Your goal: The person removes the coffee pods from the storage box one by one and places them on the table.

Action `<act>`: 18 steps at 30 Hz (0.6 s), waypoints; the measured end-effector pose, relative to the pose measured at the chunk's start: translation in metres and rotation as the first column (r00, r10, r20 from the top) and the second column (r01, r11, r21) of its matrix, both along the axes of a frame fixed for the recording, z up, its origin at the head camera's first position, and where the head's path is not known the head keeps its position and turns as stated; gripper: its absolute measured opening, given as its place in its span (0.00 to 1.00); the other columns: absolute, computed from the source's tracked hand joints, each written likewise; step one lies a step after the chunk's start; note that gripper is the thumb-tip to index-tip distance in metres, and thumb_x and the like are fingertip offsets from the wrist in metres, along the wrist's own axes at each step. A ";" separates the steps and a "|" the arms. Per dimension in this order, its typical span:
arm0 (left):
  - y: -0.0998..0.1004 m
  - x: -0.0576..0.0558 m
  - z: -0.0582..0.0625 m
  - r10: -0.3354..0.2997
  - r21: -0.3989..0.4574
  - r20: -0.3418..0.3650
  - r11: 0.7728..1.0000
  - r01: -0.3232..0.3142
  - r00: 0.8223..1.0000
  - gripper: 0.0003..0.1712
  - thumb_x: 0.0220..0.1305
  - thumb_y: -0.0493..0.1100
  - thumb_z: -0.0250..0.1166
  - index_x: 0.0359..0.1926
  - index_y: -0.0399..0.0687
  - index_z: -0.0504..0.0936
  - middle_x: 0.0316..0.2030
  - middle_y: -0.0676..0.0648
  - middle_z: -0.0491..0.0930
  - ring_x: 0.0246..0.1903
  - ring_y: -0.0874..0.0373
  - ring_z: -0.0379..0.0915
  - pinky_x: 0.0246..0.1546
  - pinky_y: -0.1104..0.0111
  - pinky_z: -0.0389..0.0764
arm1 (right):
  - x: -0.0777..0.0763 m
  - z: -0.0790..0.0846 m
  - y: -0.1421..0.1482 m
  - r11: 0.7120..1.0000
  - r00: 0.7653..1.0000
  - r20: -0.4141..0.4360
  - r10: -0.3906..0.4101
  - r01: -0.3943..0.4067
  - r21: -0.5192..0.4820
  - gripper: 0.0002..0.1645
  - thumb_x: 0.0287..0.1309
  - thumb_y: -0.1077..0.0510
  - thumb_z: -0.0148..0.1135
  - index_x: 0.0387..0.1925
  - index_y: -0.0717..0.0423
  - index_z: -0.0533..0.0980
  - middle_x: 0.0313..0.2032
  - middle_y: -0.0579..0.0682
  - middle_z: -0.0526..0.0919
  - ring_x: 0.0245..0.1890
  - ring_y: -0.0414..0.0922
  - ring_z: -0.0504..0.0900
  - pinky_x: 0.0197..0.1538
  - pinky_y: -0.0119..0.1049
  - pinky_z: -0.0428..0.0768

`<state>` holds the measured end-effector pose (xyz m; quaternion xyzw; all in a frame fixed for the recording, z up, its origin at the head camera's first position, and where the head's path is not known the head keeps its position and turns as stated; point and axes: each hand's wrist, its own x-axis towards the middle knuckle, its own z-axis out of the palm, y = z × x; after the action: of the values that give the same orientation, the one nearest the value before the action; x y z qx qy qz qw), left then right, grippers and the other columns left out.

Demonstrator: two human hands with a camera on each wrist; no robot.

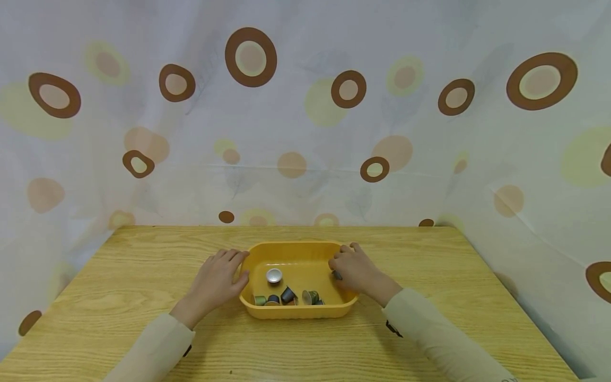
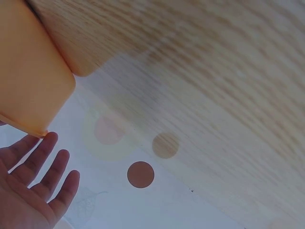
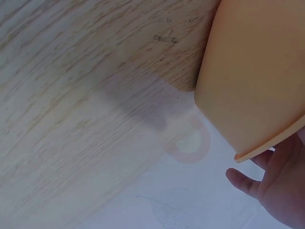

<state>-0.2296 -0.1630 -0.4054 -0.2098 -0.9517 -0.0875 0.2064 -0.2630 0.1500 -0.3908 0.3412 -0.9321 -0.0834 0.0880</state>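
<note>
A yellow plastic basin point(image 1: 296, 312) stands on the wooden table with several small coffee capsules in it. My left hand point(image 1: 217, 278) is at the basin's left side, its fingers spread and loosely bent; a fingertip touches the rim in the left wrist view. Over the right rim reaches my right hand point(image 1: 355, 269), pinching a dark capsule point(image 1: 337, 275) inside the basin, mostly covered by the hand. A silver capsule point(image 1: 274, 275) sits apart toward the left. Near the front wall lie a dark blue capsule point(image 1: 288, 295), a green capsule point(image 1: 312, 297) and others, partly hidden by the wall.
The wooden table point(image 1: 296, 350) reaches back to a pale curtain point(image 1: 291, 122) printed with brown and yellow circles. This curtain also hangs along both sides. Light sleeves point(image 1: 425, 329) cover the person's forearms.
</note>
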 end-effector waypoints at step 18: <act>0.000 -0.001 -0.002 0.007 0.000 0.005 1.000 -0.007 1.000 0.22 0.58 0.49 0.57 0.53 0.46 0.76 0.46 0.47 0.78 0.46 0.50 0.73 0.42 0.56 0.76 | 0.002 0.002 -0.005 0.999 0.999 0.031 -0.039 0.039 0.006 0.03 0.52 0.57 0.64 0.31 0.46 0.81 0.27 0.43 0.84 0.40 0.49 0.76 0.56 0.57 0.67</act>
<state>-0.2306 -0.1634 -0.4069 -0.2062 -0.9530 -0.0870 0.2043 -0.2614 0.1447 -0.3892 0.3245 -0.9396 -0.0823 0.0712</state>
